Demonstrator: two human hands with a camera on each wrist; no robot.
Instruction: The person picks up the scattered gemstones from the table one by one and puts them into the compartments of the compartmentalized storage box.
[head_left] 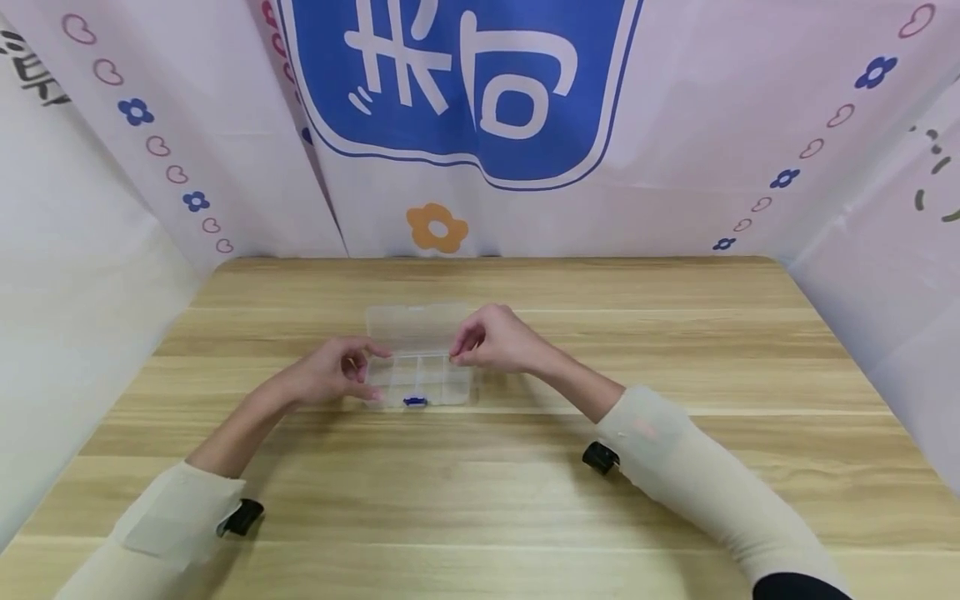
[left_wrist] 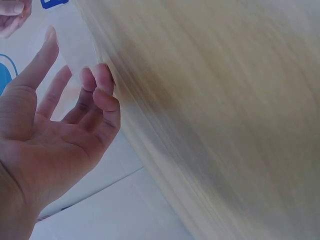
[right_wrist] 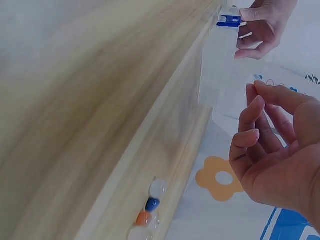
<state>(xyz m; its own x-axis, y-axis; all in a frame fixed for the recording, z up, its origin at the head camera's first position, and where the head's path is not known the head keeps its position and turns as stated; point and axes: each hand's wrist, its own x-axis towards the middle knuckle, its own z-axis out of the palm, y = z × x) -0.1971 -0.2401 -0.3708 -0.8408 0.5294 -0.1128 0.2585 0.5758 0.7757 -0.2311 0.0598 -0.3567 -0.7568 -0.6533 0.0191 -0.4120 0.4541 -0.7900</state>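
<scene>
A clear plastic compartment box (head_left: 431, 387) stands on the table with its lid (head_left: 408, 327) raised at the back and a blue latch (head_left: 415, 402) in front. My left hand (head_left: 337, 369) grips the box's left end, thumb at the front corner and forefinger at the back. Over the right rear compartments, my right hand (head_left: 495, 337) pinches something small between thumb and fingertips. A bit of orange shows there in the left wrist view, like a small bead (left_wrist: 22, 14), mostly hidden by the fingers. The compartments show no contents in the head view.
In the right wrist view a blue bead (right_wrist: 152, 204), an orange bead (right_wrist: 144, 218) and several clear ones (right_wrist: 157, 188) lie on the wooden table (head_left: 480, 492). A printed cloth (head_left: 660, 208) hangs behind the table's far edge.
</scene>
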